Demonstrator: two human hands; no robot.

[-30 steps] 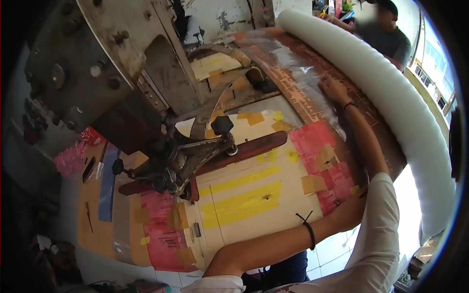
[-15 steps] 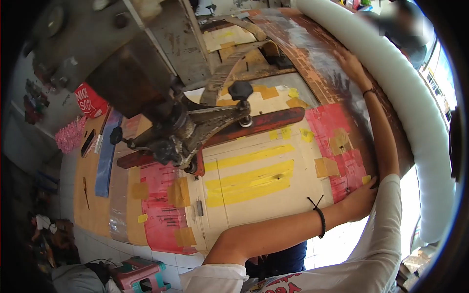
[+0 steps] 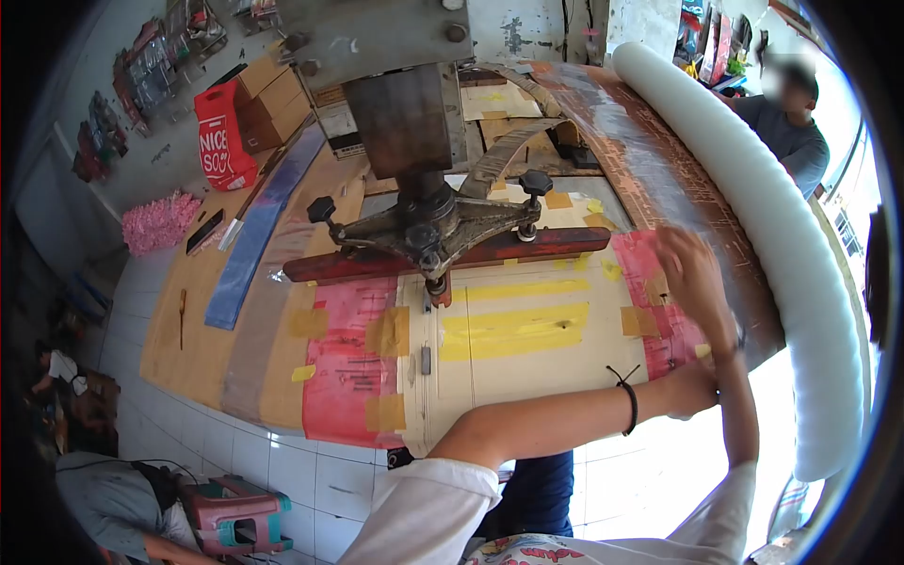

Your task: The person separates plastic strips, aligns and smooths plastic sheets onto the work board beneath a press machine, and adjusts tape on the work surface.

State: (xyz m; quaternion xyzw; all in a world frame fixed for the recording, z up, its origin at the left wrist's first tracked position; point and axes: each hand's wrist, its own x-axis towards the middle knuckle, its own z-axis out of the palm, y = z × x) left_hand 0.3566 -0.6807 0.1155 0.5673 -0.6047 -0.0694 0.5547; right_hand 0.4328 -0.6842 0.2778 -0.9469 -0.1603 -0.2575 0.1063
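Note:
My left hand (image 3: 695,388) is at the right front edge of the table, by a red taped patch (image 3: 334,377) like the one near it; its fingers are hidden behind my right forearm. My right hand (image 3: 692,273) is over the right red patch, a little blurred, fingers apart and nothing visible in them. Left of the hands lies a cream sheet (image 3: 527,372) with yellow strips. A metal press head (image 3: 424,226) with black knobs holds a dark red bar (image 3: 471,254) across the sheet.
A brown patterned sheet under clear film (image 3: 650,160) and a long white roll (image 3: 753,198) curve along the right. Blue strip (image 3: 259,235), red bag (image 3: 221,141) and boxes (image 3: 268,104) are at left. One person (image 3: 791,122) stands behind the roll, another (image 3: 113,499) is lower left.
My right hand has come back from the film-covered brown sheet toward me, over the red patch. My left hand stays near the table edge. The view has turned left.

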